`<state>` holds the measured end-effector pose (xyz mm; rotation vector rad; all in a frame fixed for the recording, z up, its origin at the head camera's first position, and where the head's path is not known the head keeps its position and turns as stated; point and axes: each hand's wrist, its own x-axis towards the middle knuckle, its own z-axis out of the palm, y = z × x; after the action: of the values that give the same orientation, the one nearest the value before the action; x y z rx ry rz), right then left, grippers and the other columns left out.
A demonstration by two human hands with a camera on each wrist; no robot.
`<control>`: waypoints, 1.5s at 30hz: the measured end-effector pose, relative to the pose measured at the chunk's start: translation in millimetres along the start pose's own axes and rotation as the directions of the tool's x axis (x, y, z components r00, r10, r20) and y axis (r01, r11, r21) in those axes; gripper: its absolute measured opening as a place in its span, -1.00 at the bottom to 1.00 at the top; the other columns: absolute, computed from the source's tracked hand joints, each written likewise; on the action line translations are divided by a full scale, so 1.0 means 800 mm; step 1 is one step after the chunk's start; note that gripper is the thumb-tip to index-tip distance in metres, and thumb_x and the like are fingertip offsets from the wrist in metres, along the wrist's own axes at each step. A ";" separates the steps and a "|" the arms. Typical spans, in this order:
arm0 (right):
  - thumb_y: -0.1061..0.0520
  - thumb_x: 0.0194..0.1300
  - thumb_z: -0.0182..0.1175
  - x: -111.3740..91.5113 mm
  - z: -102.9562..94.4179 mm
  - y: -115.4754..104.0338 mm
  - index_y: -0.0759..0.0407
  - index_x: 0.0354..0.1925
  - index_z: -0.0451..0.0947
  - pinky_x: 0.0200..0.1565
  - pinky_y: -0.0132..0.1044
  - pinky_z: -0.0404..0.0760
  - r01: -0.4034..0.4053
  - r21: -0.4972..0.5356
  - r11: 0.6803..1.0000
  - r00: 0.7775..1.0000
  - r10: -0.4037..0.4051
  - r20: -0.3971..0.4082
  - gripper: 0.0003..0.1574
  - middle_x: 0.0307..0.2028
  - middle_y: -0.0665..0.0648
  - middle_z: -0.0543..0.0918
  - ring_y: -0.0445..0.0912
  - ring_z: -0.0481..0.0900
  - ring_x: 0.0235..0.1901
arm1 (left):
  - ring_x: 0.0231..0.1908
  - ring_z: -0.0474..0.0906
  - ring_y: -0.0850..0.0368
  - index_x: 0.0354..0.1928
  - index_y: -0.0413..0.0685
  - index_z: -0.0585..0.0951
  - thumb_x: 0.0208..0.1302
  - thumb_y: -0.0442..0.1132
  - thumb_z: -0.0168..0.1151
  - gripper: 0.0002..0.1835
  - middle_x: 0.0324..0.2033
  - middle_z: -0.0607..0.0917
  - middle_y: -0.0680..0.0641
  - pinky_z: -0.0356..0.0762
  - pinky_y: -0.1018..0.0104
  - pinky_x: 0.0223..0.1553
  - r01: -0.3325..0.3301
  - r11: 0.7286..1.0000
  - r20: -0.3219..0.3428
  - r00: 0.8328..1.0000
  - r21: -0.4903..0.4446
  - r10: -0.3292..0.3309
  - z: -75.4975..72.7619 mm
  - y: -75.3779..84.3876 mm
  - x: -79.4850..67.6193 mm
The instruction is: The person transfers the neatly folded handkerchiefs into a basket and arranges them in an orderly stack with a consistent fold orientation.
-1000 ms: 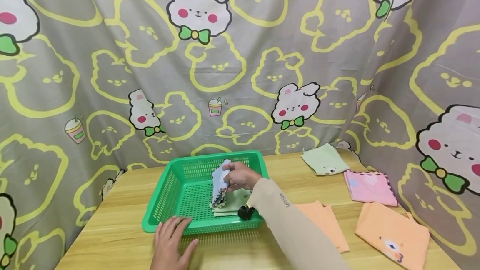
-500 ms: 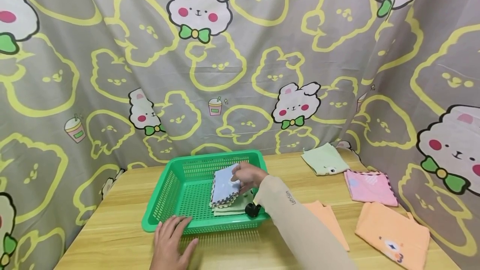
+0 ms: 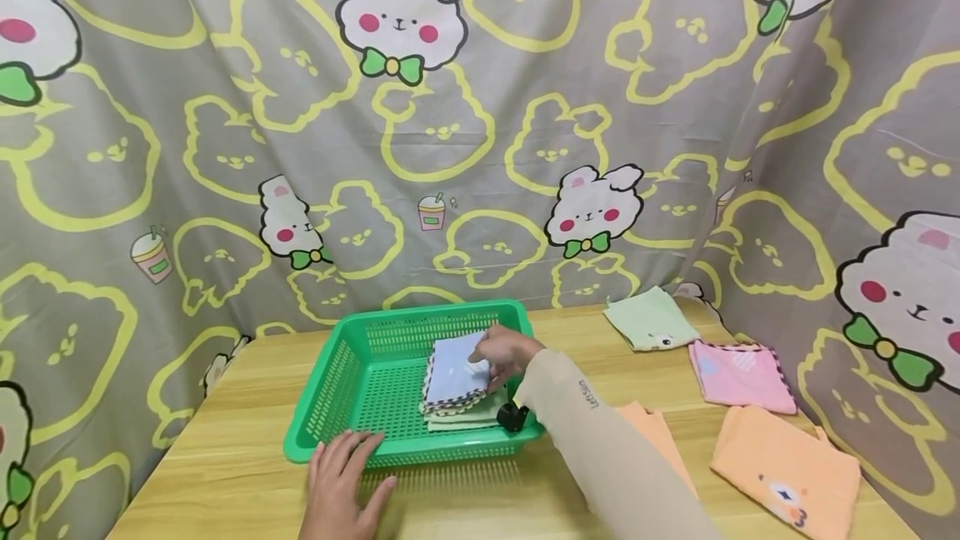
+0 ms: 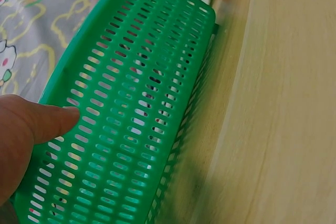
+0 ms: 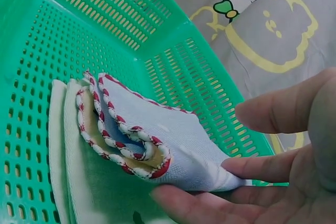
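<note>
A folded light-blue handkerchief (image 3: 453, 369) with a checked edge lies in the right part of the green basket (image 3: 427, 451), on top of a folded pale-green cloth (image 5: 86, 182). My right hand (image 3: 510, 354) is at its right edge. In the right wrist view, its fingers (image 5: 262, 166) touch the handkerchief's folded side, while the thumb (image 5: 283, 108) stands apart from the fabric. At the basket's front left, my left hand (image 3: 341, 482) rests with fairly straight fingers at the rim. In the left wrist view its thumb (image 4: 58, 121) lies along the outer wall; the other fingers are hidden.
On the wooden table (image 3: 225, 407), right of the basket, lie a pale-green cloth (image 3: 648, 319), a pink cloth (image 3: 742, 377) and an orange one (image 3: 787, 465). Another orange cloth (image 3: 660, 440) is partly behind the right sleeve. A patterned curtain (image 3: 480, 132) hangs behind.
The handkerchief, earlier held tilted up on its side, has come down flat onto the pale-green cloth. My right hand has shifted right, its thumb now off the fabric. The left hand has stayed put.
</note>
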<state>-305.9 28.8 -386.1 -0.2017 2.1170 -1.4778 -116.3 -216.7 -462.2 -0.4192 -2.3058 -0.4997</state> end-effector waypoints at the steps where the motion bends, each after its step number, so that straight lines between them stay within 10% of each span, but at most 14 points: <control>1: 0.25 0.32 0.18 0.000 0.000 0.000 0.47 0.25 0.34 -0.36 -0.09 0.69 -0.006 0.004 1.000 1.000 0.006 -0.010 -0.41 0.32 0.42 0.27 0.35 0.49 0.08 | 0.05 0.40 -0.19 0.04 -0.13 0.61 -0.18 -0.20 0.54 -0.39 -0.05 0.60 -0.19 0.10 -0.34 0.05 -0.003 1.000 -0.001 1.000 0.001 0.003 0.000 0.000 0.000; 17: 0.12 0.31 0.26 -0.007 -0.001 -0.004 0.41 0.43 0.00 -0.31 -0.07 0.68 -0.033 0.019 0.999 0.997 0.035 -0.067 -0.06 0.32 0.42 0.23 0.34 0.44 0.10 | 0.04 0.40 -0.18 0.04 -0.12 0.61 -0.17 -0.19 0.51 -0.40 -0.06 0.60 -0.20 0.09 -0.31 0.07 -0.021 1.000 -0.013 1.000 0.008 0.021 0.000 -0.002 -0.001; 45: 0.06 0.32 0.26 -0.011 -0.006 -0.009 0.41 0.39 0.05 -0.20 0.10 0.63 -0.028 -0.028 0.999 0.997 0.026 -0.075 -0.09 0.34 0.42 0.20 0.42 0.42 0.09 | 0.04 0.39 -0.15 0.05 -0.09 0.60 -0.19 -0.20 0.53 -0.38 -0.05 0.59 -0.16 0.06 -0.25 0.12 -0.015 1.000 -0.017 1.000 0.011 0.016 0.000 0.000 0.000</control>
<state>-302.4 33.5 -375.8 -0.1295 2.1924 -1.4607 -116.4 -216.9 -462.5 -0.4258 -2.2865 -0.4810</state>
